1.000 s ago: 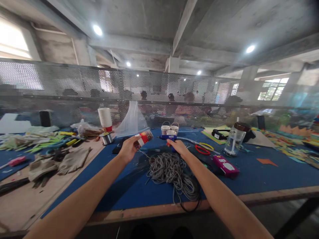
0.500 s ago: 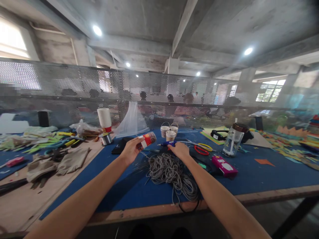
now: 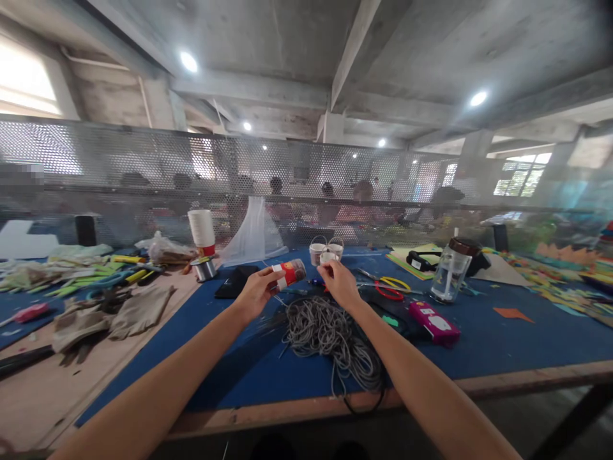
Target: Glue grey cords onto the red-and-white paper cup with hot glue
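My left hand is closed around a red and white paper cup, tilted on its side. The cup's right end is grey-brown, perhaps wrapped in cord. My right hand is over the mat to the right of the cup, fingers curled together in a pinch; whatever is between them is too small to make out. Below its fingertips lies a blue glue gun, partly hidden by the hand. Just behind are small handled buckets. A tangled heap of grey cord lies between my forearms.
Red- and yellow-handled scissors, a magenta box and a lidded bottle stand or lie to the right. At left are stacked paper cups, a wire spool and work gloves. A perforated screen runs behind the table.
My right hand has let go of the glue gun and risen slightly towards the buckets, its fingers now pinched. My left hand has shifted a little to the right with the paper cup.
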Available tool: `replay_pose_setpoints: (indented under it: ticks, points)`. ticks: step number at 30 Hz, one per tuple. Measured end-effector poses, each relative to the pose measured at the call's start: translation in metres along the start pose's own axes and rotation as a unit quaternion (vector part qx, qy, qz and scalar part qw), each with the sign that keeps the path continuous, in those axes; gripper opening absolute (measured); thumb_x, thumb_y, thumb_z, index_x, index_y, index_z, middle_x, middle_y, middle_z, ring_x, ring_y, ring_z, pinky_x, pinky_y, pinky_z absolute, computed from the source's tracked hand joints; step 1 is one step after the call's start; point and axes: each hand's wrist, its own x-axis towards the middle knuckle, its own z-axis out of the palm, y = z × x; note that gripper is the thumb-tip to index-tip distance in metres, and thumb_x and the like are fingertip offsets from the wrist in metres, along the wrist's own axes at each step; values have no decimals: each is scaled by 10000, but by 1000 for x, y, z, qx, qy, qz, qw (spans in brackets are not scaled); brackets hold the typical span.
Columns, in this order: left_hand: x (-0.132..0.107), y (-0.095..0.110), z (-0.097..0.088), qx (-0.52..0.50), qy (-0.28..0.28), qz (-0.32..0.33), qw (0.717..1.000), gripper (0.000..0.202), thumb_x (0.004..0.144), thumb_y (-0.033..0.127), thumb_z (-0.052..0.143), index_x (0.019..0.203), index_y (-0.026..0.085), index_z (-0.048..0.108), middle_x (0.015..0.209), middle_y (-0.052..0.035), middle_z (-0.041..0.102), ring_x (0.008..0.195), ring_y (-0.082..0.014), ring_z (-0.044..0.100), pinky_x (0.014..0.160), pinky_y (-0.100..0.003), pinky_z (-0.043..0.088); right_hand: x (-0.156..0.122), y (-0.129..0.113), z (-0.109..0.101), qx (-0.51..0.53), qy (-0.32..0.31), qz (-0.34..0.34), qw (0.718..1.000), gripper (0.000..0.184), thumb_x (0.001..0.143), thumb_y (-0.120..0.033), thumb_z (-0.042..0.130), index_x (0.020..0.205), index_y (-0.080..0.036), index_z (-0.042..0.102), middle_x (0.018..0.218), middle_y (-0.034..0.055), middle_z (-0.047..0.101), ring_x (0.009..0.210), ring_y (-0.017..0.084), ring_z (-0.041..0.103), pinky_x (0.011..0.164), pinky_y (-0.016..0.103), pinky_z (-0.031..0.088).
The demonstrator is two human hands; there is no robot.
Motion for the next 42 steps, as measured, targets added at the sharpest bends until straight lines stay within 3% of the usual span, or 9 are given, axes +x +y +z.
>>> replay_pose_setpoints:
  ticks: [3,7,15,21,26,33,42]
  points:
    - [-1,-1,2,14,-10,3,1000,364,595,228,847,917,115,719,882,-94,740,717,-173,674,667,-267,535,-3,-16,-2,74,23,-104,992,265,948,-456,529,1065,-228,598,942,28,659,884,170,619,832,278,453]
    - [-3,-1,3,23,-29,11,999,367,605,252,847,925,120,725,898,-92,744,740,-175,677,712,-273,535,-7,-24,-2,69,19,-161,984,282,889,-410,644,1104,-235,593,961,33,623,909,190,591,858,308,452]
    - [-6,-4,6,56,-54,19,997,372,612,297,849,921,121,740,916,-109,747,779,-202,683,750,-304,528,-7,-21,-1,19,33,-177,983,96,919,-291,608,987,-231,641,960,38,610,959,192,577,884,310,436]
    - [-7,-4,7,80,-57,35,995,350,611,313,845,892,130,743,889,-106,745,802,-221,687,748,-315,509,-8,-26,-5,19,30,-175,984,69,925,-233,555,934,-207,619,928,35,634,928,180,586,879,302,421]
    - [-10,-3,9,124,-59,57,989,328,644,323,824,904,139,747,889,-96,746,813,-228,683,763,-323,499,-6,-26,-6,15,30,-163,986,91,924,-200,537,978,-209,610,932,29,659,915,181,598,893,313,396]
    - [-9,-6,11,141,-89,65,984,340,679,345,807,952,149,755,968,-101,753,882,-244,685,838,-343,502,-6,-26,-10,-59,36,-223,972,141,969,-223,511,1024,-209,641,989,54,631,986,200,566,939,352,362]
    - [-11,-5,12,152,-78,67,983,289,668,328,806,885,144,751,881,-92,749,832,-238,686,787,-328,503,-6,-31,-15,-164,42,-256,952,222,1013,-255,417,989,-198,630,950,72,623,947,212,545,991,407,317]
